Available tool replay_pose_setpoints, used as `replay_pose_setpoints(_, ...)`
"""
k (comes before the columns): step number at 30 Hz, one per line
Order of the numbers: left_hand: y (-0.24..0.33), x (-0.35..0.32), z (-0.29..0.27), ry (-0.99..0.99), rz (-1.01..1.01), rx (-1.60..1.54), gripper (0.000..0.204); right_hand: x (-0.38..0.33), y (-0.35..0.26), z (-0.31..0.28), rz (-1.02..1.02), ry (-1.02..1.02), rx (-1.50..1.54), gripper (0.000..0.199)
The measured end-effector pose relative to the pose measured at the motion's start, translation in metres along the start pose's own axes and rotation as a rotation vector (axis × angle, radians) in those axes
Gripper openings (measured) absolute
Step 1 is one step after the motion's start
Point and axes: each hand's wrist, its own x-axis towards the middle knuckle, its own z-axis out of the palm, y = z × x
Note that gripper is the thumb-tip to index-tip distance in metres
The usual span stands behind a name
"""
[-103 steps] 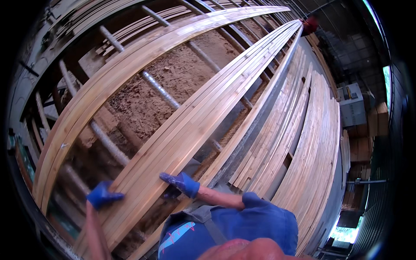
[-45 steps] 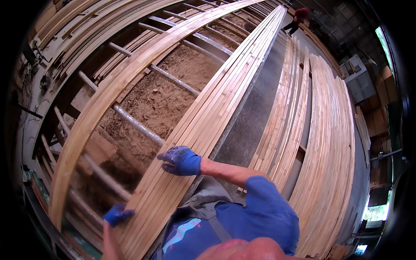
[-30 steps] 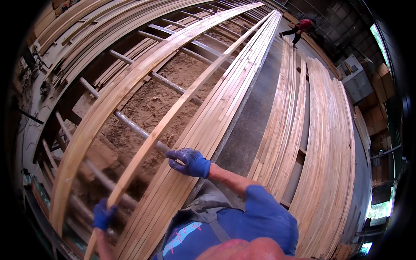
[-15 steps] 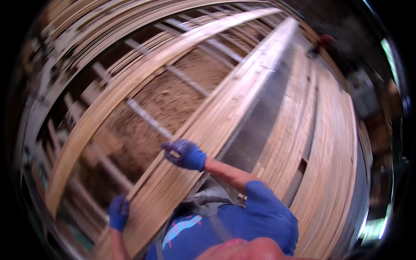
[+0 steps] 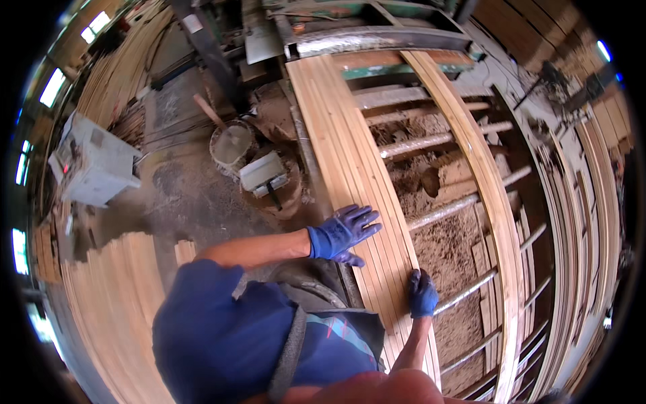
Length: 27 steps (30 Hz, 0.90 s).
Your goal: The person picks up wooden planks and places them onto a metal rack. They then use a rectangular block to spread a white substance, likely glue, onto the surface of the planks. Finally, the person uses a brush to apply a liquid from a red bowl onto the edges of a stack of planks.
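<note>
A row of long, narrow wooden strips (image 5: pixel 350 148) lies side by side over metal rollers. My left hand (image 5: pixel 343 233), in a blue work glove, rests flat on top of the strips with its fingers spread. At the right edge of the row, my right hand (image 5: pixel 422 294), gloved the same way, is closed with its fingers curled at the outermost strip. Its fingertips are partly hidden. Farther right, a separate long board (image 5: pixel 481 168) lies across the rollers (image 5: pixel 444 214), apart from both hands.
Sawdust (image 5: pixel 437 259) lies beneath the rollers. A metal machine frame (image 5: pixel 383 42) stands at the far end. To the left are a bucket (image 5: pixel 232 145), a white cabinet (image 5: pixel 101 161) and a stack of pale boards (image 5: pixel 114 303). More long strips (image 5: pixel 592 222) lie at the far right.
My view has swung round to the machine frame end. My left hand now lies spread on the strips; my right hand is at their outer edge.
</note>
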Motion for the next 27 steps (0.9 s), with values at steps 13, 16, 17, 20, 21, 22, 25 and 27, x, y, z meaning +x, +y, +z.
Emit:
replay_pose_setpoints(13, -0.002, -0.100, -0.006, 0.171, 0.036, -0.558, 0.078, 0.017, 0.147, 0.036, -0.378, 0.348, -0.566, 0.042)
replay_pose_setpoints(16, -0.037, -0.258, -0.015, 0.098, -0.406, -0.733, 0.058, 0.023, -0.035, 0.034, 0.000, -0.090, -0.495, 0.040)
replay_pose_setpoints(17, -0.063, -0.308, -0.028, -0.013, -0.610, -0.743, 0.054, 0.042, -0.086, 0.045, -0.218, 0.144, -0.441, 0.038)
replay_pose_setpoints(20, -0.095, -0.444, -0.037, -0.073, -0.999, -0.513, 0.052, 0.106, -0.225, 0.111, -0.792, 0.201, 0.618, 0.035)
replay_pose_setpoints(21, -0.091, -0.479, -0.032, -0.037, -1.116, -0.499, 0.052, 0.117, -0.296, 0.141, -0.881, 0.105, 0.523, 0.034)
replay_pose_setpoints(22, -0.088, -0.511, -0.017, 0.085, -1.153, -0.461, 0.051, 0.095, -0.380, 0.160, -1.009, 0.005, 0.314, 0.033)
replay_pose_setpoints(25, -0.094, -0.600, -0.017, 0.239, -1.308, -0.446, 0.049, 0.027, -0.536, 0.265, -1.057, -0.725, 0.290, 0.034)
replay_pose_setpoints(27, -0.099, -0.664, -0.032, 0.141, -1.458, -0.567, 0.047, -0.016, -0.589, 0.346, -0.424, -1.315, 0.637, 0.033)
